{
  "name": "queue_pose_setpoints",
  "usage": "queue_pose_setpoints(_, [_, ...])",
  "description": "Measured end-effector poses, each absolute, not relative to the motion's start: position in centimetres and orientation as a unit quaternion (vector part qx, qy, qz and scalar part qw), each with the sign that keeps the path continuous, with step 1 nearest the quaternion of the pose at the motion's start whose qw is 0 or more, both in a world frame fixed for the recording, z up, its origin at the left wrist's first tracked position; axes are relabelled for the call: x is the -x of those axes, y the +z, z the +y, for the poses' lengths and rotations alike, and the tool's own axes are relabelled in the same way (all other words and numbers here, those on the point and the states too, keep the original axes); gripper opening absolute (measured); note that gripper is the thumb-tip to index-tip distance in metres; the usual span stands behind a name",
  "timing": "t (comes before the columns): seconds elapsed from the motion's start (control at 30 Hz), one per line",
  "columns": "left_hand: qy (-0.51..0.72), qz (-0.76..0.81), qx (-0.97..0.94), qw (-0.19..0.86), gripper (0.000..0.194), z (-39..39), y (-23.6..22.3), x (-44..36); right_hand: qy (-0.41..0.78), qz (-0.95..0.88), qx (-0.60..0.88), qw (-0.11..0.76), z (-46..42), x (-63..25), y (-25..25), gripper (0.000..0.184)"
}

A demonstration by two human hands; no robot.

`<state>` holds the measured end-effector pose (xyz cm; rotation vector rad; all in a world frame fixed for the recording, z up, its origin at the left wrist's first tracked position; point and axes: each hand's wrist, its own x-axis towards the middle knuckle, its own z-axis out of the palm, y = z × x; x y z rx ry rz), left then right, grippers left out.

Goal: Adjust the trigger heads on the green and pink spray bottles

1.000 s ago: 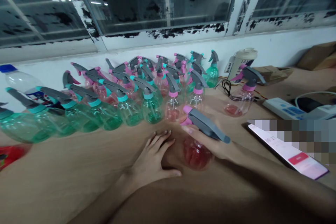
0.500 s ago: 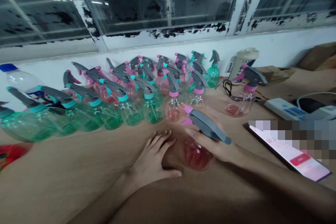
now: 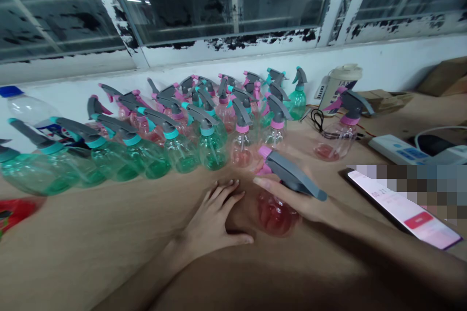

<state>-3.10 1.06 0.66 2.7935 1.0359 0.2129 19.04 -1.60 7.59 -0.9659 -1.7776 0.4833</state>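
The red-tinted spray bottle (image 3: 278, 218) is on the table (image 3: 109, 233), left of the phone (image 3: 404, 214). The right hand (image 3: 297, 202), between bottle and phone, is the nearer and is wrapped round the bottle below its grey spray head (image 3: 295, 172). The bottle therefore lies within its grasp, toward the side away from the phone. The far fingers are largely concealed; whether they press the trigger cannot be told.

The left hand (image 3: 211, 218) lies palm down, farther left of the phone than the bottle, fingers spread and holding nothing. A gap separates its thumb from the bottle.

The body's long axis appears close to vertical. The spray head runs crosswise above: its pink nozzle (image 3: 265, 151) points away from the phone, leftward and toward the far side, while its tail end slopes down on the side nearer the phone.
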Motion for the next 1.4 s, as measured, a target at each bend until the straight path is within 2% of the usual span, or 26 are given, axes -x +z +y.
queue_pose_setpoints(0.13, [0.089,0.341,-0.933,0.074,0.093,1.08,0.40,3.24,0.239,-0.713,0.398,0.525,-1.89,-18.96,7.82,0.012])
queue_pose_setpoints(0.33, [0.074,0.338,-0.935,0.070,0.093,1.16,0.65,3.16,0.209,-0.730,0.402,0.511,-1.89,-18.94,7.63,0.025])
queue_pose_setpoints(0.53, [0.070,0.344,-0.934,0.063,0.094,1.08,0.63,3.13,0.252,-0.727,0.375,0.517,-1.90,-19.09,7.53,0.006])
queue_pose_setpoints(0.6, [0.073,0.343,-0.934,0.063,0.093,1.08,0.53,3.18,0.237,-0.734,0.368,0.519,-1.83,-19.17,7.32,0.015])
queue_pose_setpoints(0.77, [0.084,0.338,-0.935,0.067,0.091,1.13,0.49,3.23,0.197,-0.746,0.351,0.530,-1.61,-19.30,6.98,0.053])
queue_pose_setpoints(0.9, [0.087,0.341,-0.933,0.068,0.092,1.10,0.44,3.24,0.181,-0.748,0.354,0.531,-1.61,-19.32,6.99,0.063])
queue_pose_setpoints(1.07, [0.088,0.341,-0.933,0.072,0.091,1.11,0.35,3.31,0.215,-0.740,0.358,0.528,-1.73,-19.21,7.07,0.050])
queue_pose_setpoints(1.27, [0.079,0.340,-0.934,0.076,0.093,1.07,0.51,3.25,0.239,-0.728,0.383,0.515,-1.72,-19.04,7.30,0.013])
queue_pose_setpoints(1.4, [0.079,0.342,-0.933,0.078,0.092,1.00,0.74,3.16,0.273,-0.724,0.389,0.500,-1.82,-19.05,7.89,0.007])
